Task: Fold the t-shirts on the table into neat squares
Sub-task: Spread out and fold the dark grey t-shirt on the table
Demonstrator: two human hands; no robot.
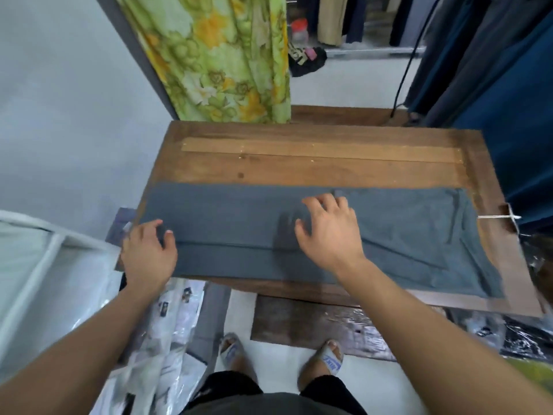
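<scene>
Fingers [317, 202] spread wide on right hand [329, 232], pressing flat at middle of grey t-shirt [404, 229]; curled on left hand [149, 250], pinching its left end.

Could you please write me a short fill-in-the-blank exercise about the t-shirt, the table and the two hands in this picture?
1. The t-shirt, folded into a long strip, lies on a ____ table.
2. The left hand holds the t-shirt at its ____ end.
3. The right hand rests with spread fingers on the t-shirt's ____.

Missing words: wooden; left; middle.
</scene>
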